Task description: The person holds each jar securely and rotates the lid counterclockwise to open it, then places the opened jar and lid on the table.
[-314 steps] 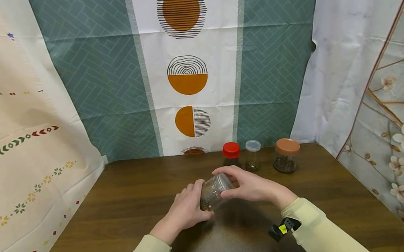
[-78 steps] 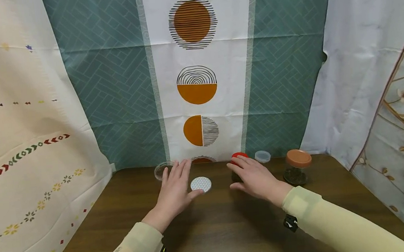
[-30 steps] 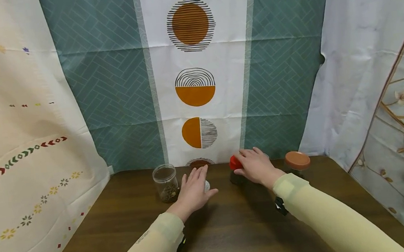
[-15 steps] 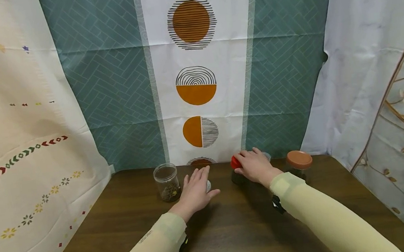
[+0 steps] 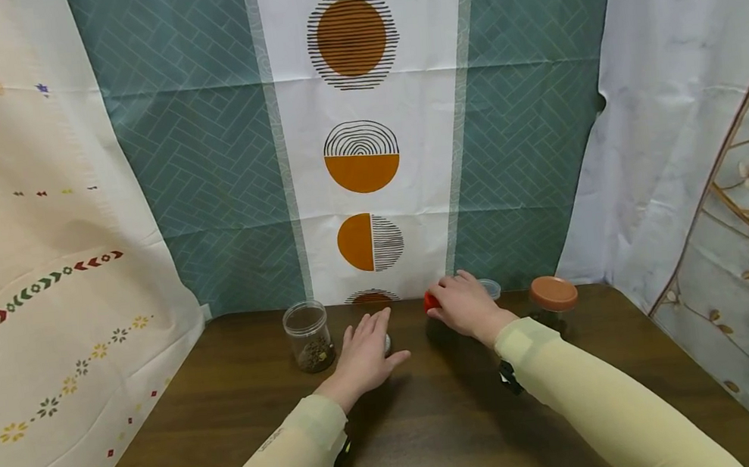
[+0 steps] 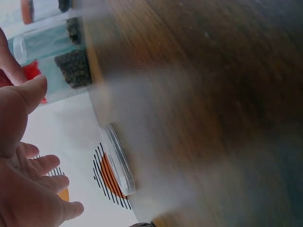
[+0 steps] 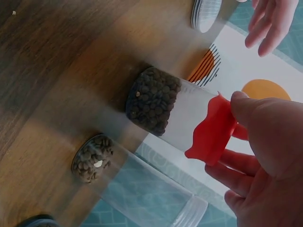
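Pinched by the right hand (image 5: 466, 306) at a red lid (image 7: 213, 133) with a wavy-looking lower edge, thumb to 1 side and fingers to the other: a clear, straight-sided jar, plastic by the look (image 7: 184, 114), about half full of small dark-brown pellets (image 7: 154, 99). Upright or nearly so, toward the back of the dark wood-grain desk (image 5: 430, 433); contact at the base hard to confirm. Just beside it, a narrower clear jar (image 7: 142, 184) with fewer pellets. Farther right, a squat clear jar with an orange-brown lid (image 5: 554, 293). Fingers spread and clamped on nothing, the left hand (image 5: 360, 360), near a lidless clear jar (image 5: 308, 338) and a pale round lid (image 7: 206, 15) lying on the desk. Likely light, bottom-weighted by the pellets, so fairly steady upright. Probably stiff in the wall, unlikely to crush under a firm squeeze, but perhaps slippery along the smooth side. Best purchase for twisting, probably at the lid's rim, with the body steadied low down. For lifting, wrap round the wall near pellet level rather than trust the lid alone, in case of a loose fit and a spill.
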### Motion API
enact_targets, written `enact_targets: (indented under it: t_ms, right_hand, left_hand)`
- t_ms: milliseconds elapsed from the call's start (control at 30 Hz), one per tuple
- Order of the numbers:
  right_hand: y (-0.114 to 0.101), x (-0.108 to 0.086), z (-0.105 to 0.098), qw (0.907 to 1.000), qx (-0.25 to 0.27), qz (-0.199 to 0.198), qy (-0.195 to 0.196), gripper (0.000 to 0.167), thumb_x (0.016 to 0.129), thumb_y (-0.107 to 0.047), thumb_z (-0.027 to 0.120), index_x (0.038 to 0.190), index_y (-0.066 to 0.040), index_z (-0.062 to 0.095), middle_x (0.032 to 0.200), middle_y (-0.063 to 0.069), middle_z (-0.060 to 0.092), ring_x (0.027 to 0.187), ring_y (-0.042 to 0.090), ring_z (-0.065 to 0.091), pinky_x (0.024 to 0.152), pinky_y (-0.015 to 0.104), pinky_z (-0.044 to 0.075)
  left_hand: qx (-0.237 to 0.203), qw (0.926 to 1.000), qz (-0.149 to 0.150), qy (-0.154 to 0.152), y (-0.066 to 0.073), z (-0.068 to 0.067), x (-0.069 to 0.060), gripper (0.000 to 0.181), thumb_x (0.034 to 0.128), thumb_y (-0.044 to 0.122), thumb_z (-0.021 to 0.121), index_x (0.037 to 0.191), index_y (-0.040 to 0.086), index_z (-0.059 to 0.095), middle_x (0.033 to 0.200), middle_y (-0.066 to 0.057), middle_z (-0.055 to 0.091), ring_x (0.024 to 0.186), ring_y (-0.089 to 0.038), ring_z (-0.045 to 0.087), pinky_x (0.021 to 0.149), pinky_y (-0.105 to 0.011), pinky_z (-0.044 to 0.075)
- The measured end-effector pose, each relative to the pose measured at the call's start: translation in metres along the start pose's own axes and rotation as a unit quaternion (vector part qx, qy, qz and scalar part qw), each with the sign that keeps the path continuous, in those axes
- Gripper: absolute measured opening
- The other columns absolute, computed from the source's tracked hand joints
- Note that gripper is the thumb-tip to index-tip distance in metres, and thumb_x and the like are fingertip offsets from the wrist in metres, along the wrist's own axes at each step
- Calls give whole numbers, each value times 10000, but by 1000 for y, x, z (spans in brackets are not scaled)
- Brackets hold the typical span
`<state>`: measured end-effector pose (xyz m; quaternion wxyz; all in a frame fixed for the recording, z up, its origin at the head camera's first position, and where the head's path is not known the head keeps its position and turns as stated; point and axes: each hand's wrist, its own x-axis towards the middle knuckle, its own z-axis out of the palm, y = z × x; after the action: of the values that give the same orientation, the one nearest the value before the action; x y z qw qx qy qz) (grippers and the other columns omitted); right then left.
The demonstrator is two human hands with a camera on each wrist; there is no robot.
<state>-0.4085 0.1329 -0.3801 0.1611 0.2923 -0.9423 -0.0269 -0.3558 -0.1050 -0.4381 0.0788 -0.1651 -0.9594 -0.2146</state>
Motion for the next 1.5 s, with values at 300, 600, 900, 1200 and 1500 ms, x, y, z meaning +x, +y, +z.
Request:
enact_targets:
  t_ms: [300,600,900,1200,1500]
  right_hand:
    - [-6,-5,-4,9995,63,-223,204,314,1016,-331,824,1173,-88,701,1041,122,705,976,330,670,1060,551,506]
    - [-12,-16,-9,9995,70,-287,136,388,1016,-391,819,1238,-95,701,1055,119,684,955,318,659,911,516,555]
    - [-21,-26,-15,9981,539,-252,-152,409,984,-340,866,1256,-106,669,1083,104,661,970,277,637,834,454,618]
    - [-34,-38,-23,9957,793,-370,-307,515,984,-321,869,1421,-111,694,1157,127,691,1025,300,662,914,487,616]
    - [-37,-52,-26,9935,876,-642,-337,475,1008,-288,842,1433,-111,725,1165,148,706,1048,319,660,936,498,600]
  left_hand:
    - [-266,9996,-28,-38,-2,1,-3,930,1002,422,834,1704,49,351,1729,-181,402,1628,-432,290,1285,-688,162]
    - [-949,9953,-42,-209,-7,-2,-14,928,1008,372,838,1705,25,332,1725,-219,390,1625,-439,294,1283,-622,253]
    - [-1343,9906,-101,-233,-11,-4,-23,933,1011,374,833,1709,29,319,1737,-199,376,1610,-395,339,1255,-604,327]
    - [-1550,9874,-162,-286,-8,-8,-34,954,1005,420,829,1711,32,317,1736,-196,385,1595,-400,375,1247,-612,338]
    - [-1782,9832,-68,-383,-4,-10,-48,957,1002,399,840,1711,31,314,1742,-203,368,1599,-412,365,1253,-615,323]
